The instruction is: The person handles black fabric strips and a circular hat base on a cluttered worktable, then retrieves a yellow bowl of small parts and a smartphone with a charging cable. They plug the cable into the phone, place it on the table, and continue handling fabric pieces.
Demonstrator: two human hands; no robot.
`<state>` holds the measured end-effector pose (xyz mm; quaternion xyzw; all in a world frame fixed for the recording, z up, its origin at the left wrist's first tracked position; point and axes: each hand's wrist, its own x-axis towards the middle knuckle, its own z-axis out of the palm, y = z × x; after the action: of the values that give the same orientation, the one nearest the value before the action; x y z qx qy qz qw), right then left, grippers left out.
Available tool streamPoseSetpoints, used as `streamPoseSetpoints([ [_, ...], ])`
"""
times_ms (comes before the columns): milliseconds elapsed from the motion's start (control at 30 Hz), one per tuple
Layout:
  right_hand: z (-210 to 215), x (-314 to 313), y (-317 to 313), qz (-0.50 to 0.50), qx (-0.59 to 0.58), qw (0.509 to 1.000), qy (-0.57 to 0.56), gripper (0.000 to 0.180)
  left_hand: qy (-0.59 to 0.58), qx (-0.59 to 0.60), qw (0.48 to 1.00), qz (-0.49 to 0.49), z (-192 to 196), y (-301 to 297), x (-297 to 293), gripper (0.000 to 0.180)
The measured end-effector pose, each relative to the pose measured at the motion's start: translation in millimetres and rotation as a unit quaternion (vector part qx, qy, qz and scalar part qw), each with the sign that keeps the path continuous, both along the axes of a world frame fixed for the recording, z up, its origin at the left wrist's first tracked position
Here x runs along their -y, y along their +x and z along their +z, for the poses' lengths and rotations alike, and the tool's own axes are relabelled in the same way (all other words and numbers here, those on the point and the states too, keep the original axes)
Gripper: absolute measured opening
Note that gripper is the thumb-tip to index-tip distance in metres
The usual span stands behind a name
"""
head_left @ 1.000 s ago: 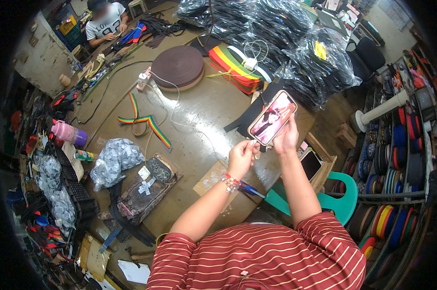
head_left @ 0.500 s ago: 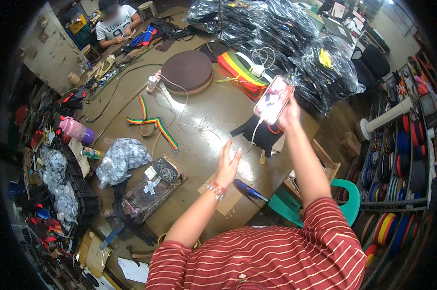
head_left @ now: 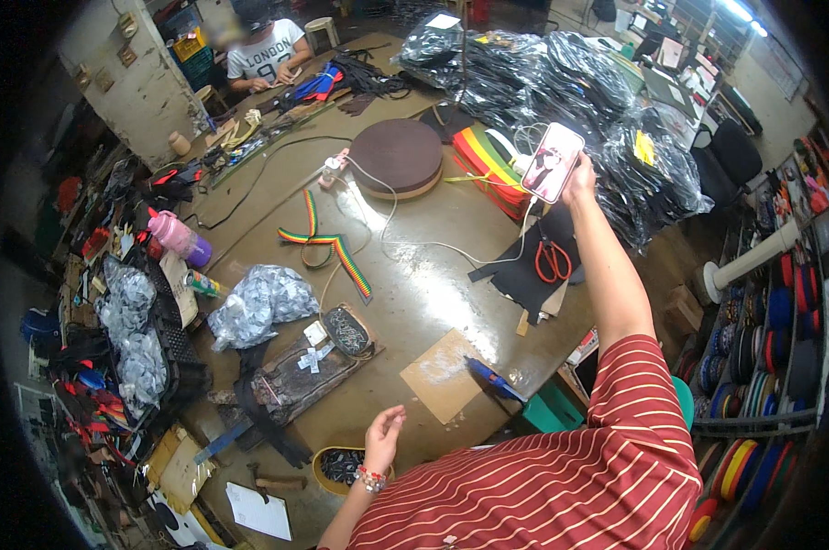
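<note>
Held up over the far right of the table, a smartphone (head_left: 554, 163) with a lit screen is in the grip of my right hand (head_left: 580, 181). A white charging cable (head_left: 451, 246) runs from its lower end across the table to a plug (head_left: 331, 168). My left hand (head_left: 383, 440), loosely curled with nothing visible in it, hovers close to my body beside a yellow-rimmed bowl of small dark pieces (head_left: 321, 472). Below the phone, red-handled scissors (head_left: 553, 261) lie on black fabric (head_left: 515, 280). A blue glue gun (head_left: 495, 378) rests beside a brown board (head_left: 440, 374).
A large brown webbing roll (head_left: 396, 154) and striped straps (head_left: 345, 252) lie on the table. Plastic-wrapped black goods (head_left: 561, 78) are piled behind. Another person (head_left: 272, 55) sits at the far left. Shelves of coloured rolls (head_left: 753, 330) stand at right, a pink-purple bottle (head_left: 178, 236) at left.
My left hand has drawn back from near the phone toward my body. The phone in my right hand has shifted slightly up and right, and the view has shifted, uncovering the scissors and bowl.
</note>
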<state>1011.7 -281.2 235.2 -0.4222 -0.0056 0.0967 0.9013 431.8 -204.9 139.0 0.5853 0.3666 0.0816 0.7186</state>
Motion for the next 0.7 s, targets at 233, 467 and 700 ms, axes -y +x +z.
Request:
streamPoseSetpoints([
  [233, -10, -41, -7, 0.015, -0.038, 0.999, 0.010, 0.033, 0.012, -0.007, 1.000, -0.005, 15, -13, 7, 0.025],
  [467, -8, -74, -17, 0.015, -0.029, 0.999, -0.026, 0.032, -0.007, 0.040, 0.997, 0.069, 19, -9, -3, 0.023],
  [700, -41, -95, 22, 0.036, -0.034, 0.999, -0.014, 0.035, -0.020, 0.032, 0.996, 0.076, 11, 5, -6, 0.022],
])
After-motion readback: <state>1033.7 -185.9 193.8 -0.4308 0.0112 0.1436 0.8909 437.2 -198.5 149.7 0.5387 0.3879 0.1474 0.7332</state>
